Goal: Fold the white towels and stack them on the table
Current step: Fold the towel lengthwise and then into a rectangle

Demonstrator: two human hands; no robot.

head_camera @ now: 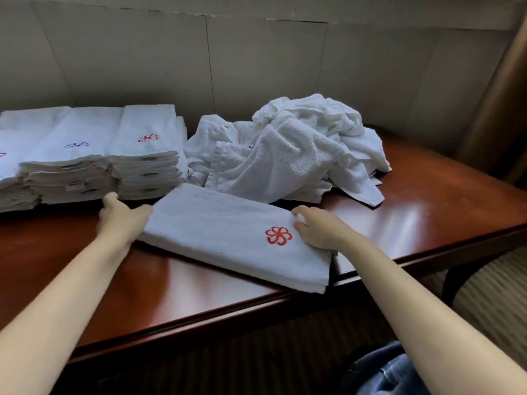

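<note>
Pale panelled wall backs a glossy reddish-brown wooden tabletop (427,212). Near its front edge lies the folded towel (228,232), a flat white terry oblong in several layers. Its long axis runs diagonally from far left to near right, with a red flower emblem (278,235) stitched toward the right end. The right hand (318,230) grasps that end, fingers (299,213) curled over the top. The left hand (122,216) meets the far-left short edge, thumb raised; whether its fingers clasp the cloth cannot be told. Behind the left hand stand neat stacks of folded towels (142,158). Beside them sits a rumpled heap of unfolded towels (299,149).
</note>
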